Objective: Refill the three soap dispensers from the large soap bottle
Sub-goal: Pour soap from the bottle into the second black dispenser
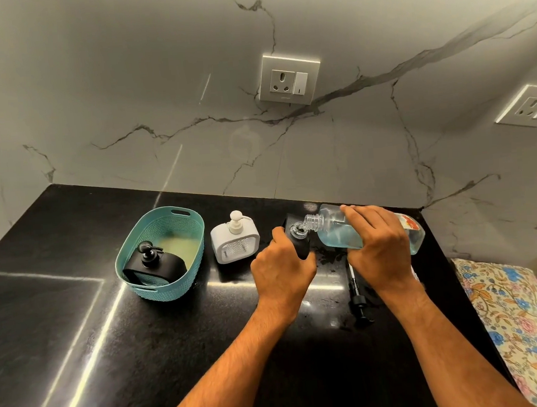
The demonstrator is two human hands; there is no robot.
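Both forearms reach in from the bottom edge over the black tabletop. Left hand is wrapped round a black dispenser w/ its pump off, fingers curled on the body, holding it upright near the tabletop's far edge. Right hand grips the large soap bottle from above, fingers closed over its clear body; bottle is tipped nearly horizontal, threaded neck pointing left & down, touching or just over the dispenser's open mouth. Pale blue liquid sits along the bottle's lower side. Can't tell if soap is flowing at the neck.

Loose black pump w/ its tube lies on the tabletop between the two wrists, head toward the camera.

White dispenser, pump on, stands upright just left of the left hand. Further left, a teal basket holds a second black dispenser, pump on, leaning against the basket's near wall.

Marble-look wall behind carries a socket plate above the hands & another at right. Floral cloth lies beyond the tabletop's right edge.
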